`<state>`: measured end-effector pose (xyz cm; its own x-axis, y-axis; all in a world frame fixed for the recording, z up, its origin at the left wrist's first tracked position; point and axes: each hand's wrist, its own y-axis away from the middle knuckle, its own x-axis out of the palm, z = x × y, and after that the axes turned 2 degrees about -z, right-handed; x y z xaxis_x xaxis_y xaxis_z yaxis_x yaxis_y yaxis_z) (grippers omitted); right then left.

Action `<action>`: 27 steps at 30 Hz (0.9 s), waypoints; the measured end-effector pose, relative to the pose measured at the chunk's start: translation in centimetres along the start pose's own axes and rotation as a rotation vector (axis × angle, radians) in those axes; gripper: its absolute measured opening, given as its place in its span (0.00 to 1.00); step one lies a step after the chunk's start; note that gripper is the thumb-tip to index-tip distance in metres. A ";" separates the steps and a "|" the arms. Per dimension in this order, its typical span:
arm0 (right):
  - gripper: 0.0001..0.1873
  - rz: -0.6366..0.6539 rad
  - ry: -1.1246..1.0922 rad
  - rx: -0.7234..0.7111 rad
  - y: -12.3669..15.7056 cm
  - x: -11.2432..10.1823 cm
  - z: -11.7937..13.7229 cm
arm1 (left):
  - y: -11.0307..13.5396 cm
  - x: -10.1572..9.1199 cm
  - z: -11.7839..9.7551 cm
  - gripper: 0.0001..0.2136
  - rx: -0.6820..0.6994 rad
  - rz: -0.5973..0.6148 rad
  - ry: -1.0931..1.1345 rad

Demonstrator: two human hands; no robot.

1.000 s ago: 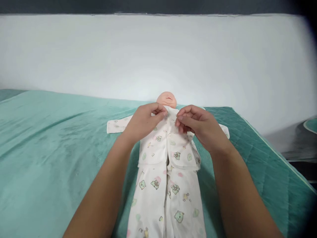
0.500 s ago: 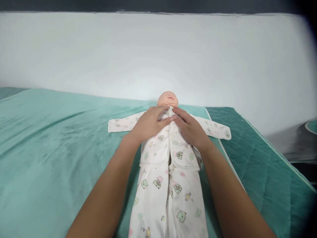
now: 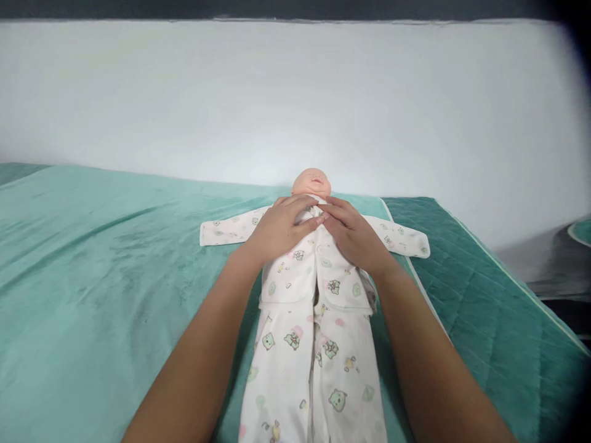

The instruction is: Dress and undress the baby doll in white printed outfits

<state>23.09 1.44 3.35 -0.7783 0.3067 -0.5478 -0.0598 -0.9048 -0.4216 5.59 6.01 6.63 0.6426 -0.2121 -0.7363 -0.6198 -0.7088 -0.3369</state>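
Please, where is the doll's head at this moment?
In the head view, the doll's head is slightly right of centre, at the collar end of the patterned jacket, near the white wall.

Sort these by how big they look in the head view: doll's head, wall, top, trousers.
1. Wall
2. Trousers and top: unsure, unranked; the trousers sit nearer and run out of frame, while left hand and right hand cover part of the top
3. Doll's head

Left forearm (image 3: 198, 354) slants in from seven o'clock, right forearm (image 3: 431, 351) from five! Left hand (image 3: 282, 226) lies palm-down, fingers (image 3: 298, 202) toward two; right hand (image 3: 354, 234) mirrors it toward ten, thumbs (image 3: 310, 226) close together.
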 end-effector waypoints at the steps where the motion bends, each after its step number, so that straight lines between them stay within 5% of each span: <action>1: 0.18 -0.001 -0.007 -0.006 0.0 0.0 0.0 | 0.0 0.0 0.0 0.20 0.006 0.000 -0.002; 6: 0.19 -0.061 -0.142 0.057 0.2 -0.3 -0.4 | 0.2 -0.2 0.4 0.19 0.046 0.014 0.002; 15: 0.15 -0.457 -0.250 0.164 1.6 -1.5 -0.3 | 0.7 0.5 -1.6 0.15 0.108 -0.150 0.039; 18: 0.15 -0.499 -0.205 0.176 5.9 -0.5 0.0 | 4.2 1.1 -2.2 0.13 0.071 -0.282 0.071; 21: 0.19 -0.417 -0.121 0.203 12.0 0.1 -0.3 | 10.2 2.0 -1.1 0.12 -0.114 -0.473 0.115; 24: 0.21 -0.337 0.022 0.232 16.4 0.3 -0.5 | 15.5 3.0 0.7 0.10 -0.401 -0.545 0.088; 27: 0.20 -0.282 0.166 0.247 17.6 0.3 0.0 | 17.6 3.7 1.5 0.14 -0.450 -0.489 -0.010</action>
<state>21.83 -14.37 -4.26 -0.5999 0.5782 -0.5530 -0.4205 -0.8159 -0.3969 -3.59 -6.21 -2.90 0.7962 0.2101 -0.5673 -0.0079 -0.9341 -0.3570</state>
